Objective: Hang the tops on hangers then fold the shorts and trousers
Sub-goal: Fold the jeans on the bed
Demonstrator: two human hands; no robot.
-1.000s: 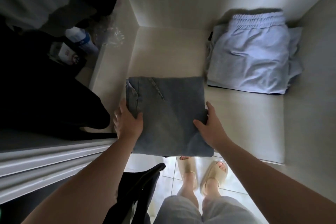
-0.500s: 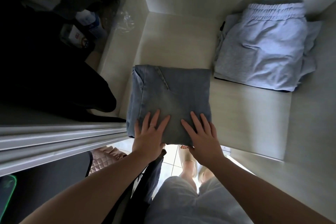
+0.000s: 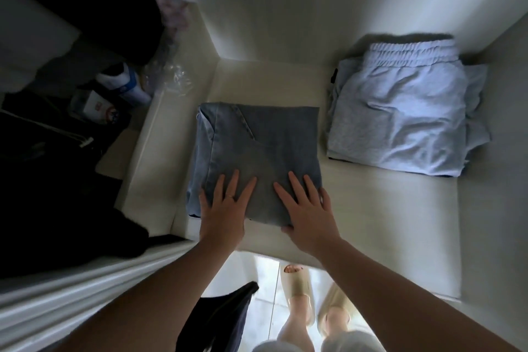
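Folded denim trousers (image 3: 263,146), a soft square on pale shelf (image 3: 385,223), beneath left hand (image 3: 224,210) and right hand (image 3: 308,210), both splayed flat

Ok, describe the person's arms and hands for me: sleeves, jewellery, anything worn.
The left forearm and right forearm are bare, with no sleeve in view. The left hand wears a thin ring on one finger. The right hand shows no ring. No gloves, watch or bracelet are visible.

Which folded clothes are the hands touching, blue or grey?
The folded blue jeans. The left hand and right hand lie flat on them, while the pale grey pile sits untouched farther back.
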